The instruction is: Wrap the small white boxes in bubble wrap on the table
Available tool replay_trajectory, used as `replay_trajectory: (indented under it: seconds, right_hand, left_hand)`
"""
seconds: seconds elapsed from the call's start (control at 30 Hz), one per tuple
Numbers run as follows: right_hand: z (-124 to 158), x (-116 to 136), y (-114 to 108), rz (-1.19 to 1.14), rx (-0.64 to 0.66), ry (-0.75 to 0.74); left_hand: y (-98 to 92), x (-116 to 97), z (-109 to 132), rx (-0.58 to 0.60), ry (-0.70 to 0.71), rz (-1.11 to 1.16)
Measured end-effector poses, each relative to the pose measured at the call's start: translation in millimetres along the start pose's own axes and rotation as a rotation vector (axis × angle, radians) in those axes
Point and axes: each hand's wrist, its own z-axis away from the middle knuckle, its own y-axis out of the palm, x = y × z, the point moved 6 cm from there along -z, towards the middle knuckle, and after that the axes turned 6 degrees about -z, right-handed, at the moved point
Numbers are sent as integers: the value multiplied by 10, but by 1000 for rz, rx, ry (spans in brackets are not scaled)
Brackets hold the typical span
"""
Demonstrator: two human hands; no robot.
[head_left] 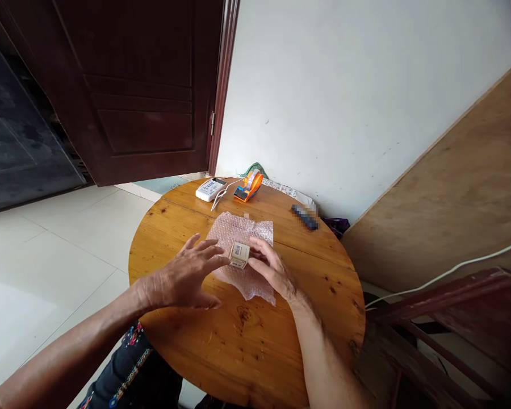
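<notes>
A small pale cardboard box (240, 254) with barcodes printed on it rests on a sheet of clear bubble wrap (225, 227). The wrap lies spread on a round wooden table (242, 363). My left hand (189, 270) hovers at the box's left side, fingers spread and thumb apart. On the other side, my right hand (275, 270) has its fingers apart, with the fingertips close to the box's right edge. Whether those fingertips touch the box I cannot tell.
At the table's back stand a white device with a cable (206, 190) and an orange tape dispenser (249, 186). A dark, blurred-out object (304, 217) lies at the back right. Behind are a white wall (323, 102) and a dark red door (149, 85).
</notes>
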Motion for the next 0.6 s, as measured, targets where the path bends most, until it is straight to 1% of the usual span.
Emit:
replay_trajectory:
  seconds: [0.1,0.17,0.27,0.3,0.33,0.4,0.47,0.53,0.6]
  right_hand:
    - [37,65,-75,-115,25,6]
    - [76,119,-107,-159,88,-2]
    - [146,187,-110,-138,230,1]
    - [162,208,-112,-109,253,-6]
    - [167,226,-121,-70,244,-19]
    - [150,239,-150,19,149,-36]
    - [114,213,-172,94,7,-22]
    - [79,163,-178,146,-129,-1]
    - [53,113,-167,156,-219,4]
  left_hand:
    - [148,-48,-25,-55,-67,-46]
    - [208,-71,-84,-96,-66,-44]
    - [173,-57,-185,-174,-82,8]
    - [141,-33,-221,-198,-103,24]
    - [110,-4,-261,-216,-128,35]
    - [68,62,-357,-228,-171,35]
    - [62,130,-467,-221,-193,40]
    - [84,196,-569,-212,-210,58]
    - [129,253,-642,-191,-234,88]
